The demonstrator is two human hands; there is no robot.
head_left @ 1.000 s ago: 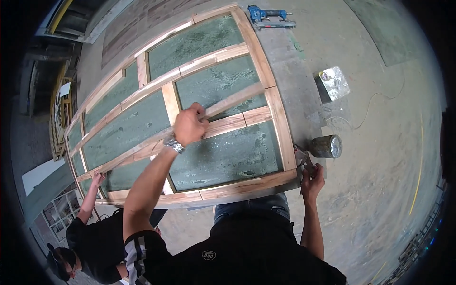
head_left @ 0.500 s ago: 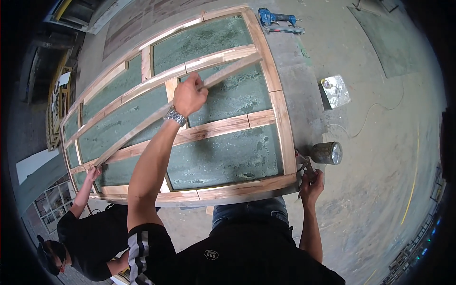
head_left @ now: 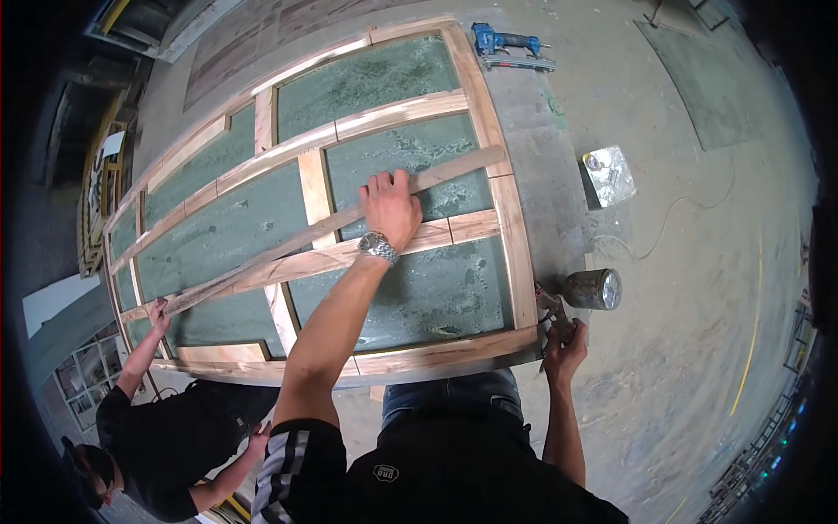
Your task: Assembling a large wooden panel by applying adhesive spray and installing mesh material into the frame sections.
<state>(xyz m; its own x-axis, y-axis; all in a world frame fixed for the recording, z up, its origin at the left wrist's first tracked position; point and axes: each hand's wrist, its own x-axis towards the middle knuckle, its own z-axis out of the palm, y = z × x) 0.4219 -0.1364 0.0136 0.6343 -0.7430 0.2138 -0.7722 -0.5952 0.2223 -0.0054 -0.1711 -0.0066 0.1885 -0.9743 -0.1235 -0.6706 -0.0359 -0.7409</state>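
Note:
My left hand (head_left: pixel 390 210), with a watch at the wrist, is closed on a long thin wooden strip (head_left: pixel 458 168). The strip slants over a wooden frame (head_left: pixel 515 253) with green panels (head_left: pixel 367 79) between its bars. Its right end lies over the frame's right bar. At the far-left end a co-worker's hand (head_left: pixel 157 316) grips the strip. Beside the frame's near right corner, my right hand (head_left: pixel 566 351) is wrapped round the handle of a spray gun (head_left: pixel 556 311) with a metal cup (head_left: pixel 595 289).
On the table's right edge (head_left: pixel 541 157) lies a blue nail gun (head_left: pixel 511 44). A silvery sheet with a tape roll (head_left: pixel 609 177) sits farther right, near a thin cord (head_left: pixel 672 223) on the floor. The co-worker (head_left: pixel 179 445) stands close at my left.
My left hand has moved right and nearer, and the strip has shifted nearer with it. The co-worker's hand moved slightly left. My right hand stays on the spray gun.

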